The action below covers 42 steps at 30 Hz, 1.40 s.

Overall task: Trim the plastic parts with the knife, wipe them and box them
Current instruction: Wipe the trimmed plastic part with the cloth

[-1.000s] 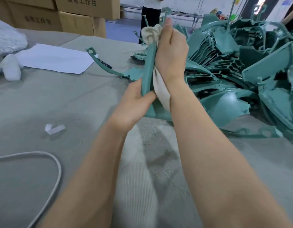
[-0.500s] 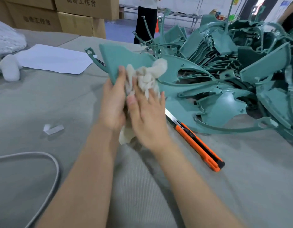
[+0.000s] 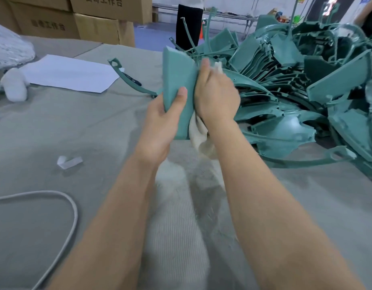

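Observation:
My left hand (image 3: 162, 120) grips the lower end of a teal plastic part (image 3: 176, 80), held upright above the table with its flat face toward me. My right hand (image 3: 216, 99) holds a cream cloth (image 3: 199, 135) against the part's right side; the cloth's tail hangs below my wrist and a bit shows above my fingers. A big pile of teal plastic parts (image 3: 295, 91) lies to the right. The knife is hidden from view.
A grey cloth covers the table (image 3: 76, 126). On it lie a white paper sheet (image 3: 70, 74), a small white scrap (image 3: 69, 162), a white cord (image 3: 61, 206) and a curved teal strip (image 3: 126, 78). Cardboard boxes (image 3: 97, 24) stand at the back left; a person (image 3: 189, 21) stands behind.
The part has been turned upright again from lying flat. My right hand with the cloth has moved up along its right side. The orange knife seen half a second ago is now covered.

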Each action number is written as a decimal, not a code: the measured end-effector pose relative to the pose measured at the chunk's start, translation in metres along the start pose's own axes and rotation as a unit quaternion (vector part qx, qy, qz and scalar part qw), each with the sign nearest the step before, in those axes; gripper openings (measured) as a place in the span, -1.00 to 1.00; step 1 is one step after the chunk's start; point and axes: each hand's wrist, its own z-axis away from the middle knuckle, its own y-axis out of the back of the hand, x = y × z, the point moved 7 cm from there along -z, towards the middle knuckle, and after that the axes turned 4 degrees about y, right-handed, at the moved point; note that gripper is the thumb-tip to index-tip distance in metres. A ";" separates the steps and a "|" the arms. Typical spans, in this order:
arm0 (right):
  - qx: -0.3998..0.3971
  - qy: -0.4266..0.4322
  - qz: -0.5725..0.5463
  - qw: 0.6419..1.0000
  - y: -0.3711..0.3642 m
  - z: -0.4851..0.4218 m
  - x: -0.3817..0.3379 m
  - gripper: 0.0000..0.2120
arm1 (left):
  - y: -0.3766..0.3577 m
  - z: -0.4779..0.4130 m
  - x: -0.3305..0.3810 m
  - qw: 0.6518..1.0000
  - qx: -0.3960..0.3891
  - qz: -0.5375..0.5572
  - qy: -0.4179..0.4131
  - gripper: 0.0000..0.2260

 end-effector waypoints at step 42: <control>0.209 -0.017 -0.274 0.939 0.040 -0.001 0.019 -0.72 | 0.001 0.001 0.011 0.984 -0.002 -0.152 -0.095 -0.88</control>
